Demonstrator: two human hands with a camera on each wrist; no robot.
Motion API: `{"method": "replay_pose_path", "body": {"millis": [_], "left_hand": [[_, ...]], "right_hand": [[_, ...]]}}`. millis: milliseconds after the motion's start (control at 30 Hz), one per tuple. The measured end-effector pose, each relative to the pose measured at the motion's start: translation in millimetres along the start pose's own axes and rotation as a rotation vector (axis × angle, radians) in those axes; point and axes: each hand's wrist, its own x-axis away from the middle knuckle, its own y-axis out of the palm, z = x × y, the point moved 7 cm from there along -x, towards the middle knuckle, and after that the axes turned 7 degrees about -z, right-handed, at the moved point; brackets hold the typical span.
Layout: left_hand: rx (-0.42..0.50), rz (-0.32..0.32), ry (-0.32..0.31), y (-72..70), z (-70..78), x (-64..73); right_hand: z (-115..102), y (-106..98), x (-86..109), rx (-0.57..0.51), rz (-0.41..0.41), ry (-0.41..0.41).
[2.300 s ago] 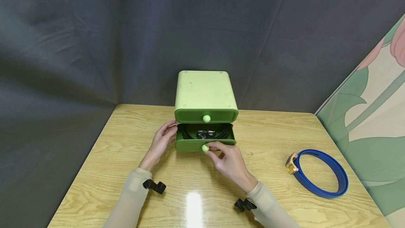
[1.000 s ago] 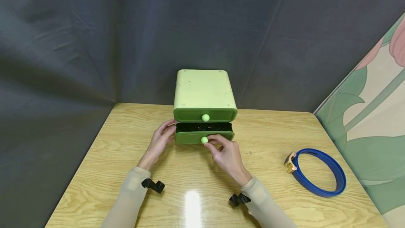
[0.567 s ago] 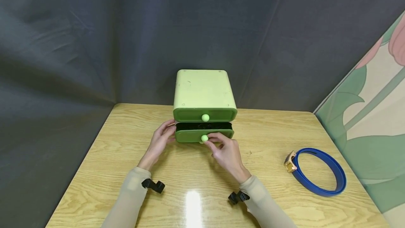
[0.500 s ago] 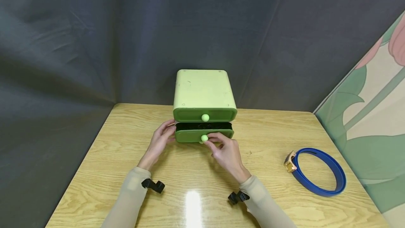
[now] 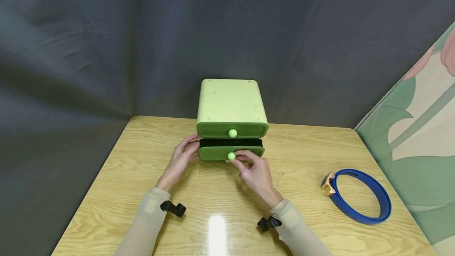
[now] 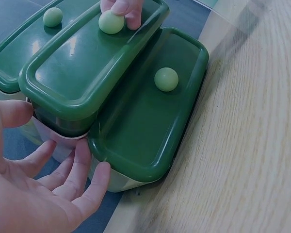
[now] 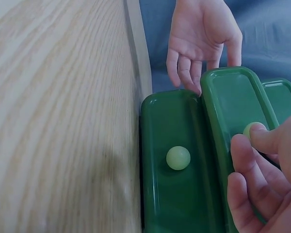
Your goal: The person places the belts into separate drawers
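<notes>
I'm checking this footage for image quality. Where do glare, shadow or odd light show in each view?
Head view: a bright glare patch on the table near the bottom edge; the gap above the middle drawer is very dark. Left wrist: bluish cast, pale highlights on the top drawer and middle drawer. Right wrist: also bluish, with a soft shadow on the table beside the bottom drawer.

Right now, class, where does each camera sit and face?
Head: on the head, facing forward and down at the cabinet and belt; left hand, right hand and sleeves show.
Left wrist: on that wrist, facing the drawers; left hand near, part of right hand beyond.
Right wrist: likewise, from the opposite side; right hand near, left beyond.
Both wrist views share the middle drawer and its knob.
</notes>
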Motion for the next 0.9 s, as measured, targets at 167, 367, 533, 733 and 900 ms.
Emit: {"method": "replay_pose_path", "body": {"millis": [167,367,533,733,900], "left_hand": [[-0.003,-0.006,0.01,1.4,-0.9,-0.2],[0.007,0.003,0.011,0.6,-1.3,0.0],[0.012,0.004,0.01,0.6,-0.1,-0.4],[0.013,0.002,0.013,1.4,0.5,-0.4],[0.012,0.005,0.017,0.8,0.9,0.1]], "right_hand": [[0.9,-0.3,0.8,-0.004,0.0,0.014],[2.1,0.2,-1.1,-0.014,0.004,0.017],[2.5,-0.2,-3.4,-0.013,0.012,0.017],[5.3,1.1,-4.3,-0.016,0.016,0.033],[5.0,2.1,-6.2,-0.02,0.015,0.045]]}}
